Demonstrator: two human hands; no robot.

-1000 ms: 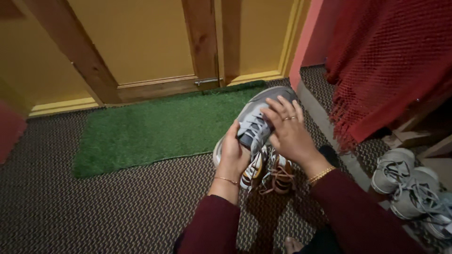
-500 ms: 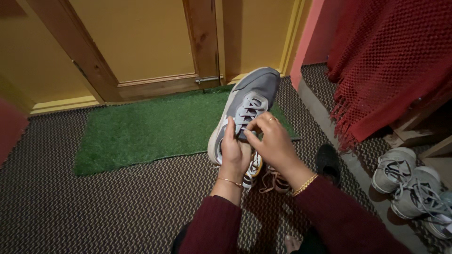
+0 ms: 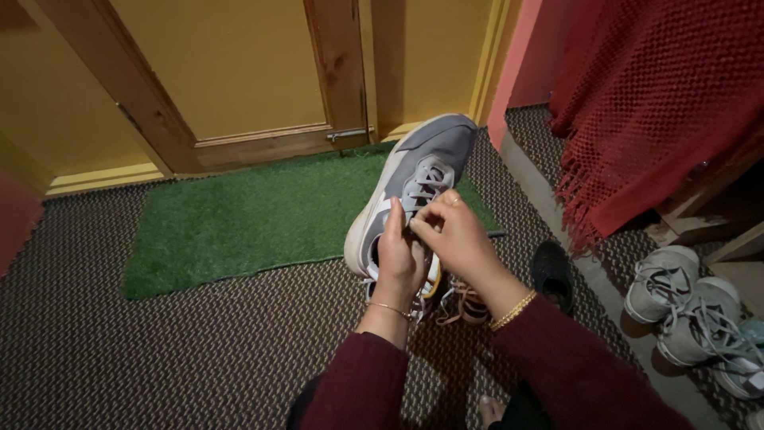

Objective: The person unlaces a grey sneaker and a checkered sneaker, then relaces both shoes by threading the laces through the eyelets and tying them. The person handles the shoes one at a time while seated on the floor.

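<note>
The green doormat [image 3: 239, 219] lies left of the shoe you hold. Your left hand [image 3: 400, 259] wraps its fingers around the heel end of the grey sneaker [image 3: 414, 187], which tilts toe-up over the mat's right edge. Your right hand [image 3: 454, 239] pinches the sneaker's laces [image 3: 426, 179] between fingertips. Below the sneaker sit brown-laced shoes [image 3: 461, 302]; far right of it, pale sneakers [image 3: 684, 306] rest under a red fringed cloth [image 3: 652, 103].
</note>
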